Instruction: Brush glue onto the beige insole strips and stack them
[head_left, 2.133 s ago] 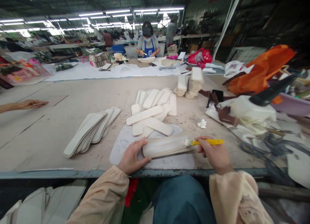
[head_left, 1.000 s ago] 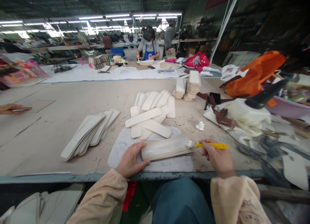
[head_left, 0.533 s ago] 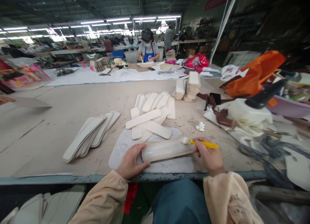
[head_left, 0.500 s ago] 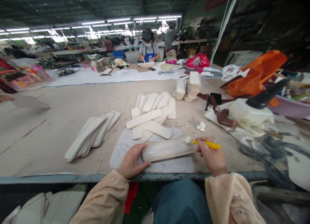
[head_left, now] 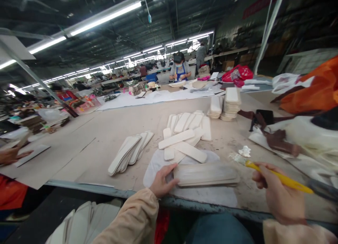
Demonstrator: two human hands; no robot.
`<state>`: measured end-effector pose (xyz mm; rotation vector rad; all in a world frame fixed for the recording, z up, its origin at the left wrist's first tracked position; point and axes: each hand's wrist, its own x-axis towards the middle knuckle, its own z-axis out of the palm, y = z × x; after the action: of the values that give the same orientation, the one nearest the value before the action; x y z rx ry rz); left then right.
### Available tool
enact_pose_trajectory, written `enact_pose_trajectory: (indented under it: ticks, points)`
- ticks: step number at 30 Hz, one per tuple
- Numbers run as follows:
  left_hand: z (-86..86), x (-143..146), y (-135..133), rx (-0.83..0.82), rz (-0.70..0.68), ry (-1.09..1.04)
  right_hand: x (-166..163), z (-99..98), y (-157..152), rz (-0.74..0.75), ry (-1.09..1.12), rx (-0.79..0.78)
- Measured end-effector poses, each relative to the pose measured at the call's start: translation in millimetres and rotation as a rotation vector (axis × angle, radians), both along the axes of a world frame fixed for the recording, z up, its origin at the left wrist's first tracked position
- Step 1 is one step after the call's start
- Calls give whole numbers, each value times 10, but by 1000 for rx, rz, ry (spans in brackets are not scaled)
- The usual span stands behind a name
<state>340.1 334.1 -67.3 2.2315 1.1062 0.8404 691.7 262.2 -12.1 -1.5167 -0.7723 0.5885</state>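
Note:
My left hand rests on the left end of a small stack of long cream strips, pinning it to a white sheet at the table's near edge. The top strip looks wet and streaked. My right hand grips a yellow-handled brush, its white bristles lifted off to the right of the stack. Loose cream strips lie just behind the stack. A fanned pile of strips sits to the left.
Two upright stacks of strips stand farther back. Brown straps, white cloth and an orange bag crowd the right side. A crumpled white scrap lies near the brush. Another person's hand rests at far left; a worker sits opposite.
My right hand has pulled the brush off the right end of the stack and out to the right. The camera has swung left and up. My left hand stays on the stack.

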Motion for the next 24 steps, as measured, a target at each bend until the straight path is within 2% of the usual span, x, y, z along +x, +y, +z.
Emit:
enact_pose_trajectory:
  ticks: [3,5,7,11,14,19,24]
  points:
    - [76,-32,140,64,128,-19,16,16,-21,-14,12,20]
    - [182,-38,369,138,242,0,26,18,-29,-22,28,43]
    - [296,-26,691,187,298,106,31,13,-30,-28,43,56]
    - [436,12,1359,124,213,493,21,0,-23,-5,64,65]
    - [439,14,1671,56,159,598,17,-14,-16,8,63,66]
    - [427,-27,1806,14,102,651,37,-45,-13,-2,56,56]
    - [542,-53,1788,49,79,620,24,-54,-9,-7,50,72]
